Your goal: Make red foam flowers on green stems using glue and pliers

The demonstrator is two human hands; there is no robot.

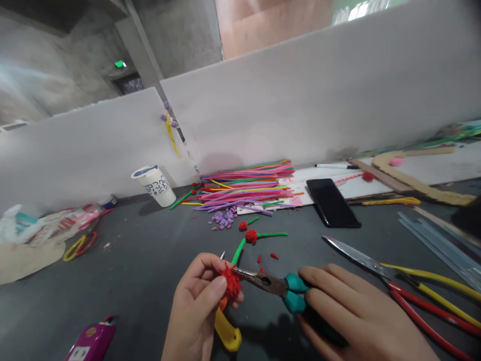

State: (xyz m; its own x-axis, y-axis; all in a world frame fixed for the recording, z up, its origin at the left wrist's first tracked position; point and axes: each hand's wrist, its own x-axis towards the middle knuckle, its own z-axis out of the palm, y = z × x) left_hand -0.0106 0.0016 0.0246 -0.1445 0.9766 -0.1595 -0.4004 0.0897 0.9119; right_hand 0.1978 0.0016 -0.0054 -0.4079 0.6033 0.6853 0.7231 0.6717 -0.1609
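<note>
Between the thumb and fingers of my left hand (pixel 205 296) is a red pipe-cleaner flower (pixel 233 285) with a green stem (pixel 238 251) pointing up and away. My right hand (pixel 349 306) is wrapped round needle-nose pliers (pixel 265 282) with teal grips. The tips of the pliers touch the flower near the base of its stem. A yellow-handled tool (pixel 228 333) shows below my left hand, partly hidden by it. Just beyond, a smaller finished-looking red flower (pixel 251 236) on a green stem lies on the dark table, with red snippets (pixel 274 255) nearby.
A bundle of coloured pipe cleaners (pixel 248 186) lies at the back, with purple snippets (pixel 223 219) before it. Large scissors (pixel 379 271) and a black phone (pixel 332 203) are right. A white cup (pixel 156 188), small scissors (pixel 80 245) and a purple box (pixel 92 342) are left.
</note>
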